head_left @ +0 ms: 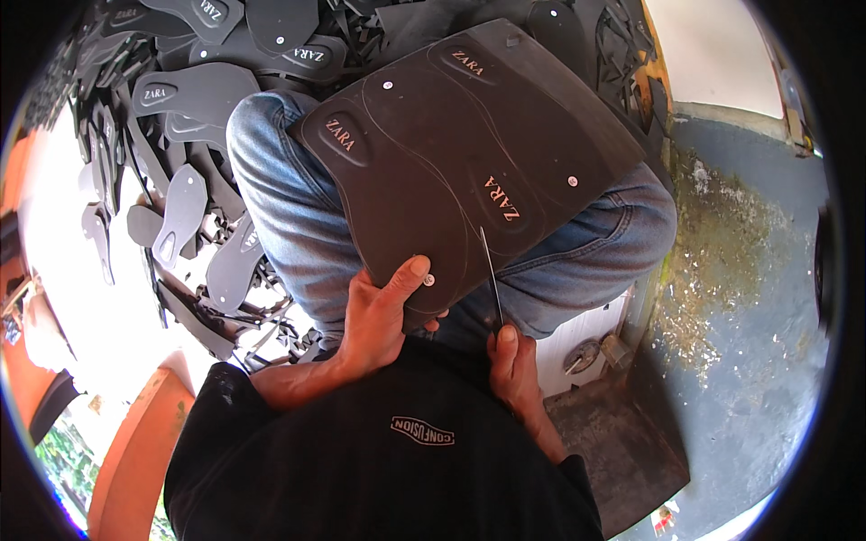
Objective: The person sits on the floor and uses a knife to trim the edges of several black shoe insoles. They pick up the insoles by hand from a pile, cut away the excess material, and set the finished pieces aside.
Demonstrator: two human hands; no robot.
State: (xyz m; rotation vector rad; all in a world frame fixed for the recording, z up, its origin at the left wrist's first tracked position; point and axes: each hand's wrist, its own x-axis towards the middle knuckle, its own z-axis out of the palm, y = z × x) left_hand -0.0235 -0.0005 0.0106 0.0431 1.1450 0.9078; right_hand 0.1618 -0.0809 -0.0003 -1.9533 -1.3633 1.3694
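Observation:
Across my lap lies a dark foam sheet (433, 171) with sandal-sole outlines, raised oval pads and small white dots. My left hand (379, 311) grips its near left corner, thumb on top and fingers underneath. In my right hand (514, 361), closed below the sheet's near edge, is a cutting tool with a long thin steel blade (490, 261). The blade rests over the sheet beside a sole outline, its tip pointing away from me. Fingers cover its handle, so I cannot tell whether it is a knife or scissors.
Cut-out dark soles (194, 95) and foam offcuts (135, 171) are heaped beyond my knees and to the left. An orange ledge (144, 451) stands at lower left. On the right are a dark block (618, 451) and a stained grey floor (731, 270).

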